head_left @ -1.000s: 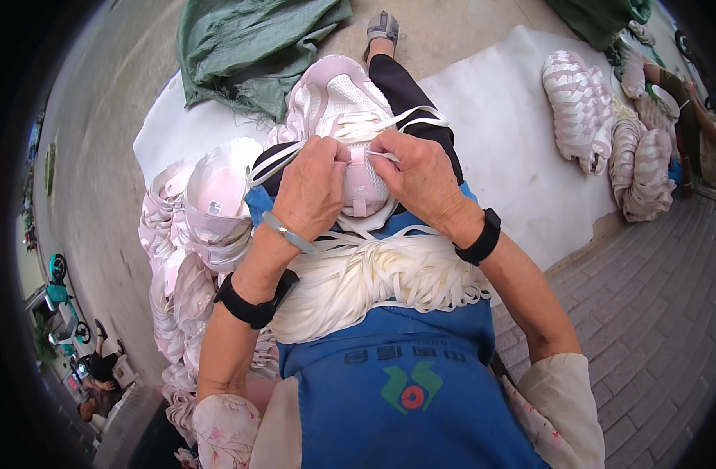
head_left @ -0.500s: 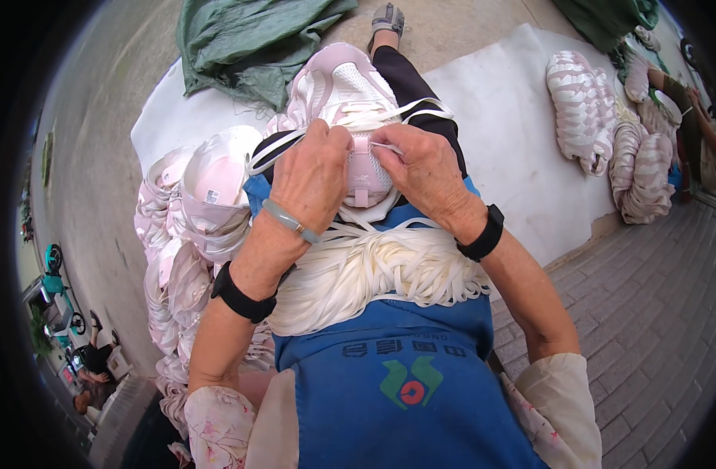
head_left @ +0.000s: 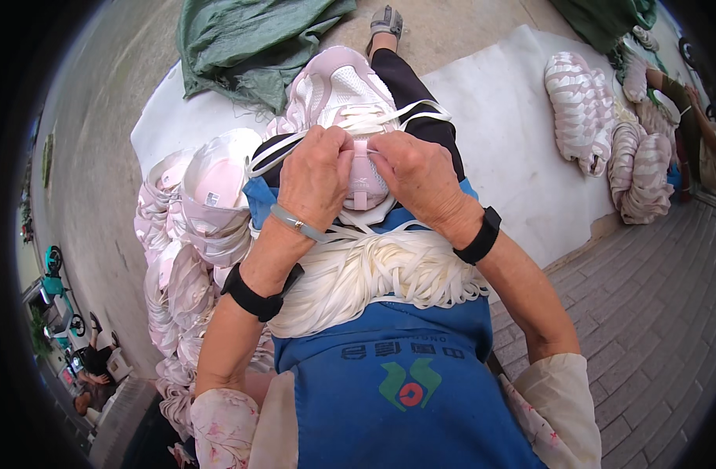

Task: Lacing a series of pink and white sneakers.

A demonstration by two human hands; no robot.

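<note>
A pink and white sneaker upper (head_left: 346, 82) lies across my lap, its padded tongue (head_left: 363, 187) toward me. My left hand (head_left: 315, 180) is closed in a pinch at the left edge of the tongue, by its pale pink loop. From the right, my right hand (head_left: 416, 176) pinches a thin white shoelace (head_left: 373, 152) at the same loop; its tip is hidden by the fingers. Loose lengths of lace stretch out over the upper on both sides. Below the hands, a thick bundle of cream shoelaces (head_left: 373, 270) rests on my blue apron (head_left: 389, 336).
Stacked pink and white uppers (head_left: 217, 184) stand close to my left forearm. More bundled uppers (head_left: 581, 109) lie on a white sheet (head_left: 506, 125) at the right. Green cloth (head_left: 248, 47) is heaped beyond the sneaker. Another person's arm (head_left: 710, 137) shows at the far right.
The fingertips of my right hand have shifted slightly left and curled in at the tongue loop, so less lace shows. My left hand has moved slightly, staying by the loop.
</note>
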